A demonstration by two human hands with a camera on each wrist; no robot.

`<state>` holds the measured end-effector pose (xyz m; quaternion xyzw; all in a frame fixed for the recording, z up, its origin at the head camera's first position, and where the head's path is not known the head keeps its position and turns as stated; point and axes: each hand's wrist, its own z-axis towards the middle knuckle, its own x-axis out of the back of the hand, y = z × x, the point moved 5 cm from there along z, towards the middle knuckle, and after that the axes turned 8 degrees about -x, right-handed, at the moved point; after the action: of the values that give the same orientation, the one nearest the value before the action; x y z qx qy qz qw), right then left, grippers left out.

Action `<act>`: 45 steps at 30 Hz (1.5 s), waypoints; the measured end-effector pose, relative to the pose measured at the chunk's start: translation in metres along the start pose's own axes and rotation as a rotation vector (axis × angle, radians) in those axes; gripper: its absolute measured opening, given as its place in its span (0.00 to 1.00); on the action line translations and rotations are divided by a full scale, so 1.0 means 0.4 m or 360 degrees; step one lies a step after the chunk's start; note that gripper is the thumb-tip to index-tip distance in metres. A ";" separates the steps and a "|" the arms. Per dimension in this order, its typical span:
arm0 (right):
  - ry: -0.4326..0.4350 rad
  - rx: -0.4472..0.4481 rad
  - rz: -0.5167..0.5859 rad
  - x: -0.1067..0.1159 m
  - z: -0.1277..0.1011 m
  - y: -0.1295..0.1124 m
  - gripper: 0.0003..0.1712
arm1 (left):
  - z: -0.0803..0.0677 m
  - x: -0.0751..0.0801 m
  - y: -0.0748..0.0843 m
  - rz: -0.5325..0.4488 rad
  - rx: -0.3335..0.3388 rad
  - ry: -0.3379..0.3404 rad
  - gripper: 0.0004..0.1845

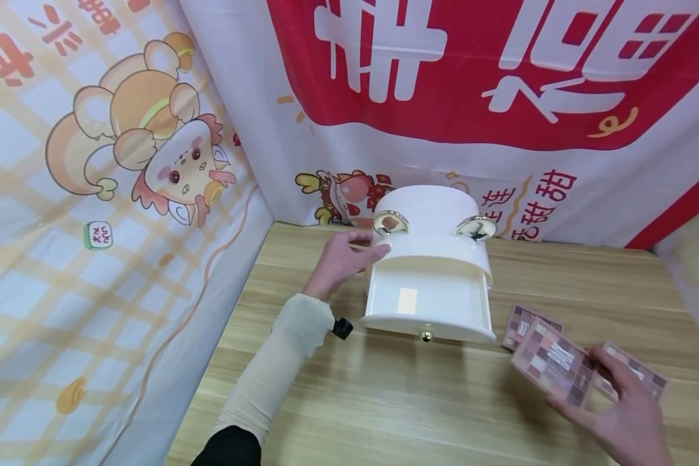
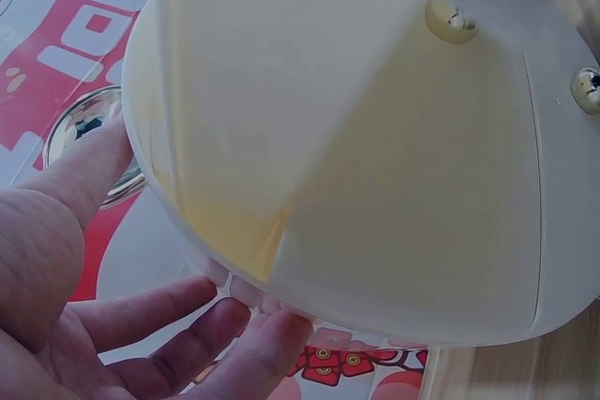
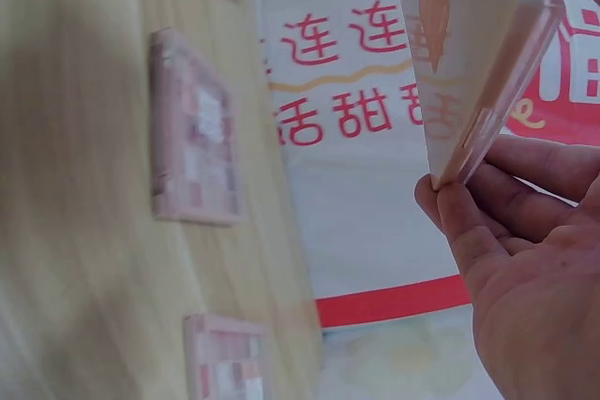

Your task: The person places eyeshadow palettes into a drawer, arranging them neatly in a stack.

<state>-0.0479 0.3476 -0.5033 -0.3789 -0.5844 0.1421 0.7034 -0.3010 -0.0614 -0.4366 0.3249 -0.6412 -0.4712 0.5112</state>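
A white storage box [image 1: 428, 220] with a rounded top stands against the back cloth, its drawer [image 1: 454, 301] pulled out toward me. My left hand [image 1: 348, 260] is at the box's left side, fingers spread and extended; in the left wrist view its fingertips [image 2: 211, 292] lie along the curved white edge. On the right, my right hand [image 1: 623, 408] pinches a pink checkered makeup palette [image 1: 553, 364] by its edges, raised above the table. The right wrist view shows this palette [image 3: 487, 53] tilted between thumb and fingers.
Two more palettes lie on the wooden table: one [image 1: 515, 327] right of the drawer, another [image 1: 646, 378] partly behind my right hand. Gold rings [image 1: 391, 223] stick out from the box's top, and a gold knob [image 1: 426, 336] sits on the drawer front. Printed cloth [image 1: 256, 129] hangs behind and at the left.
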 end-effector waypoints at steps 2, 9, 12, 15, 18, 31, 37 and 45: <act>0.0008 0.0008 0.0035 0.005 0.002 -0.009 0.66 | 0.000 0.000 0.001 -0.0004 -0.0005 0.0003 0.39; 0.0041 0.0092 0.0286 0.022 0.016 -0.041 0.61 | -0.002 0.000 0.002 -0.0015 -0.0029 0.0009 0.39; 0.0012 0.0058 0.0334 0.028 0.024 -0.051 0.61 | -0.002 0.001 0.001 -0.0017 -0.0034 0.0013 0.38; -0.0029 -0.0032 0.0343 0.037 0.028 -0.062 0.61 | -0.001 0.000 0.002 -0.0025 -0.0038 0.0016 0.37; -0.0072 -0.0088 0.0386 0.042 0.032 -0.078 0.58 | 0.000 -0.001 0.003 -0.0029 -0.0049 0.0023 0.38; -0.0191 0.0252 0.0478 0.046 0.069 -0.188 0.57 | 0.000 -0.001 0.002 -0.0015 -0.0056 0.0016 0.39; -0.0268 0.0326 0.0461 0.032 0.085 -0.238 0.56 | 0.000 -0.004 -0.001 -0.0018 -0.0055 0.0009 0.40; -0.0384 0.0276 0.0386 0.015 0.109 -0.296 0.54 | -0.003 0.002 0.000 -0.0008 -0.0065 0.0024 0.41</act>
<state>-0.1156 0.2878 -0.4151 -0.3648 -0.6001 0.3201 0.6359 -0.3000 -0.0623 -0.4362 0.3195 -0.6269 -0.4829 0.5213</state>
